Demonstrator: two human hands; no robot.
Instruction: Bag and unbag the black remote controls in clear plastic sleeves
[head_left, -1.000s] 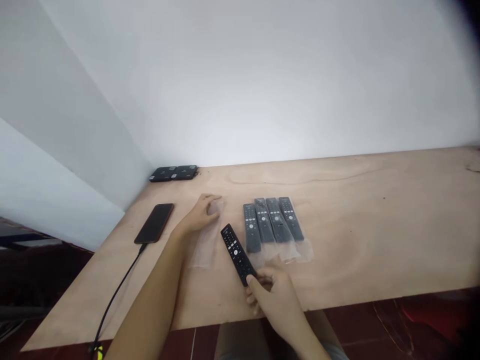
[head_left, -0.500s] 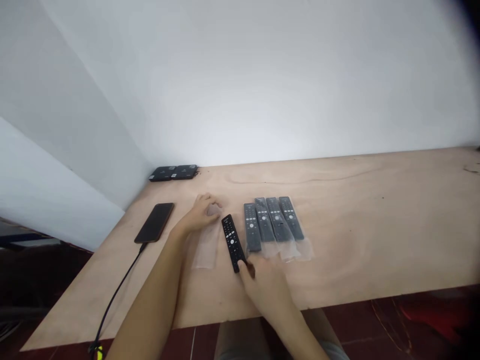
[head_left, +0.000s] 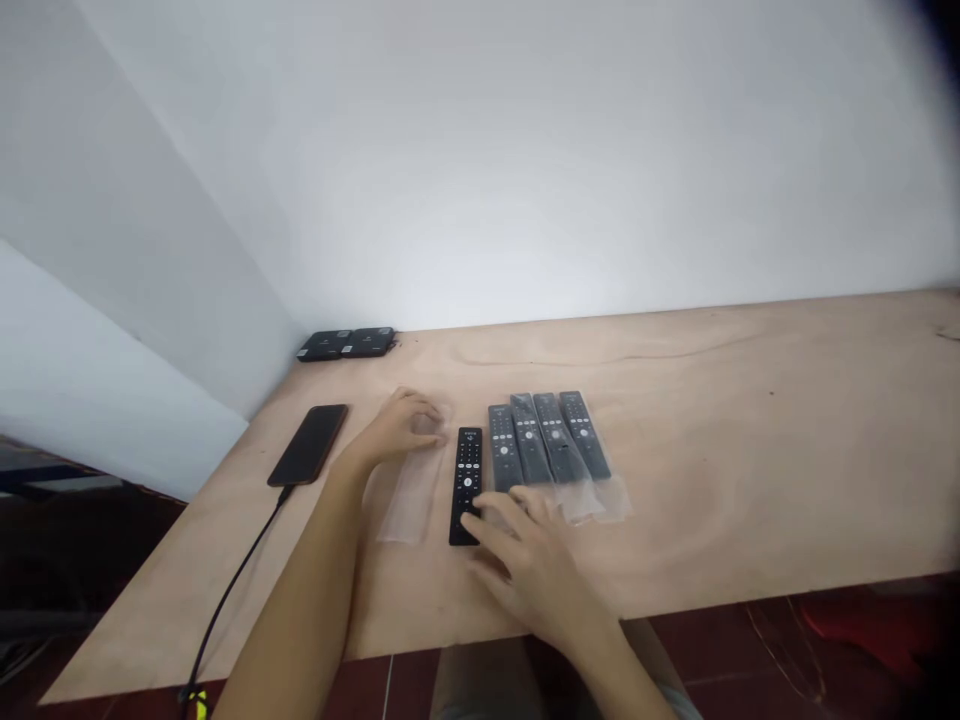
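Observation:
A bare black remote control [head_left: 466, 487] lies lengthwise on the plywood tabletop [head_left: 720, 470], its buttons facing up. My right hand [head_left: 525, 565] rests across the remote's lower end with its fingers spread. My left hand [head_left: 405, 427] sits curled on the top of an empty clear plastic sleeve [head_left: 405, 500], a short way left of the remote. Just right of the bare remote, several dark grey remotes [head_left: 547, 440] in clear plastic sleeves lie side by side, their lower ends close to my right fingers.
A black smartphone [head_left: 309, 445] lies left of my left hand, with a black cable [head_left: 240, 590] running off the table's front-left edge. Two flat black devices [head_left: 345, 343] sit in the back corner against white walls. A dark red floor shows beyond the front edge.
The bare remote has turned from slanted to straight and now lies nearer the row. My right hand has gone from gripping its lower end to lying spread across it. My left hand stays put.

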